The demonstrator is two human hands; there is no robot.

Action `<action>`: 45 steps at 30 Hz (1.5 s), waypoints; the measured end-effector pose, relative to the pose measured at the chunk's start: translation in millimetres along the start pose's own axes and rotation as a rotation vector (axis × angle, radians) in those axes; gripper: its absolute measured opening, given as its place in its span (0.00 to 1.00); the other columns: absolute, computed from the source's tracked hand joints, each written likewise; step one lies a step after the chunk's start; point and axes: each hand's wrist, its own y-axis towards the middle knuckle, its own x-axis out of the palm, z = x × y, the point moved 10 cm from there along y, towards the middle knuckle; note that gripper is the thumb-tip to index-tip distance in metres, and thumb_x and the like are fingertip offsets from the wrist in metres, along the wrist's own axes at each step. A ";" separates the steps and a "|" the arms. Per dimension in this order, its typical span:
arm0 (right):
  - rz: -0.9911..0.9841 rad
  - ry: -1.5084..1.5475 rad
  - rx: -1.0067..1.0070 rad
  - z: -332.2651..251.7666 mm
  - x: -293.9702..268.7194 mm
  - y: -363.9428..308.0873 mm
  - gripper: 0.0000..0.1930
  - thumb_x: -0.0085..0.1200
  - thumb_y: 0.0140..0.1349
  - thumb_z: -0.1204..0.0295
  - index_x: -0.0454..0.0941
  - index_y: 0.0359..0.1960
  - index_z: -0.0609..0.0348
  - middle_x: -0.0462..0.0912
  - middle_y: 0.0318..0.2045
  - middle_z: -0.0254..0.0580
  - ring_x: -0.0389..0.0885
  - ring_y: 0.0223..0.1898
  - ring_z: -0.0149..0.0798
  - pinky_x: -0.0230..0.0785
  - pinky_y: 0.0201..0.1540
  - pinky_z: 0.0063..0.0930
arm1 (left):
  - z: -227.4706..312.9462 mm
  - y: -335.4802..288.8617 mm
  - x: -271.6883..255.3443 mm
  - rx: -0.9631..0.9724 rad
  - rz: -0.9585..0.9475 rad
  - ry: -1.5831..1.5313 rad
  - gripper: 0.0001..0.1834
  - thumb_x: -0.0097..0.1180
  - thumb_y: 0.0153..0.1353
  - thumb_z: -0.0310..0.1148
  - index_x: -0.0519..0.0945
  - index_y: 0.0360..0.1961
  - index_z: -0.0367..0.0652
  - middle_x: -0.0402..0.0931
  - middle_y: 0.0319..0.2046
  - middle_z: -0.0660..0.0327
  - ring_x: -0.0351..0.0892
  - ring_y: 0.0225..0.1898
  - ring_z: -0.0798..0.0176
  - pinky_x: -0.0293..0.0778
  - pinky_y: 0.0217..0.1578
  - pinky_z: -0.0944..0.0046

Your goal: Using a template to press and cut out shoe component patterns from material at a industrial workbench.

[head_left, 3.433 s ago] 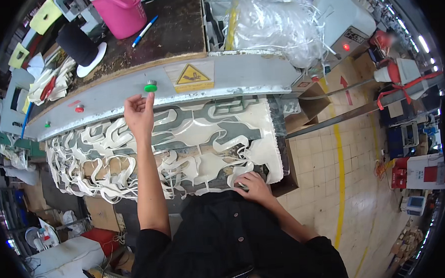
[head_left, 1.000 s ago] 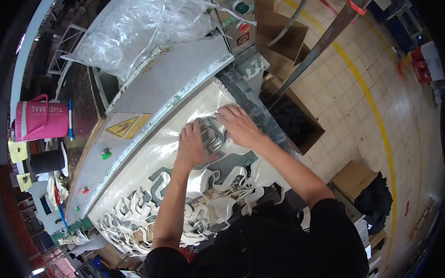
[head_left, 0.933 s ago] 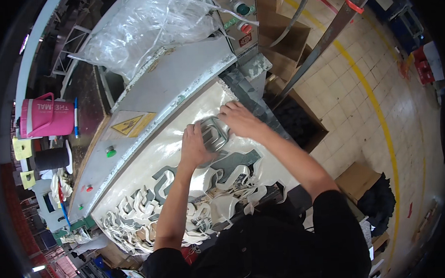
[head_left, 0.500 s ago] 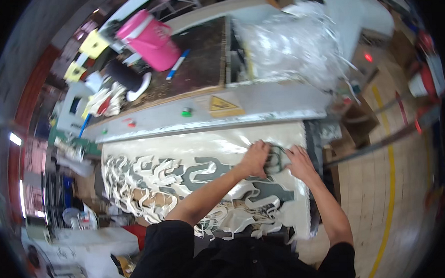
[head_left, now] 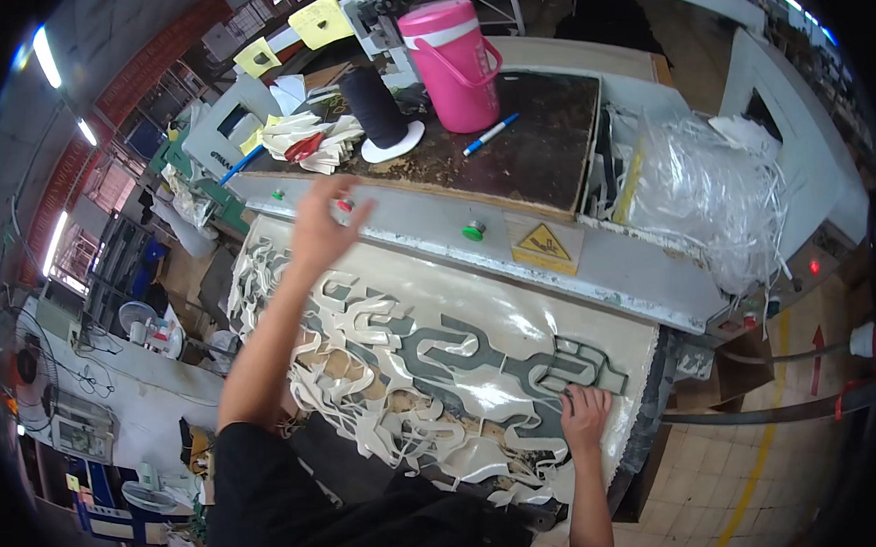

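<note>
A dark metal cutting die lies on the pale, glossy sheet near its right end. My right hand is at the die's near edge, its fingers bent and closed against it; the fingertips are partly hidden. My left hand is raised over the left part of the grey machine beam, fingers apart and nothing in them. It is close to a red button on the beam's front. Cut-out gaps and curled scrap strips cover the sheet's left and near parts.
On the dark top beyond the beam stand a pink jug and a black thread cone, beside a blue-and-white marker. Clear plastic wrap fills the right end. A green button and yellow warning sign mark the beam.
My left hand has left the die and moved left and up to the beam. My right hand has shifted to the die's near edge. The view has turned and moved left.
</note>
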 end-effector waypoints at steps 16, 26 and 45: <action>-0.105 -0.387 0.001 -6.3 46.4 -1.8 0.19 0.75 0.53 0.65 0.77 0.37 0.59 0.74 0.43 0.55 0.71 0.53 0.67 0.62 0.62 0.66 | -595.6 85.2 -112.4 -0.517 0.163 0.704 0.18 0.61 0.71 0.43 0.82 0.54 0.43 0.84 0.51 0.46 0.85 0.53 0.38 0.81 0.51 0.42; -0.206 -0.746 0.301 8.9 51.4 -21.0 0.19 0.68 0.60 0.67 0.72 0.43 0.66 0.73 0.48 0.62 0.69 0.58 0.70 0.61 0.67 0.63 | -743.9 128.9 -22.4 -0.531 -0.323 0.675 0.28 0.52 0.76 0.55 0.78 0.64 0.44 0.81 0.61 0.45 0.75 0.69 0.43 0.49 0.78 0.34; -0.390 -0.447 0.266 7.0 28.6 23.3 0.16 0.72 0.55 0.58 0.82 0.29 0.55 0.81 0.34 0.46 0.81 0.45 0.55 0.71 0.52 0.50 | -500.5 -99.9 -100.4 -0.629 0.195 -0.724 0.18 0.45 0.85 0.50 0.76 0.49 0.47 0.66 0.30 0.73 0.63 0.30 0.78 0.58 0.27 0.72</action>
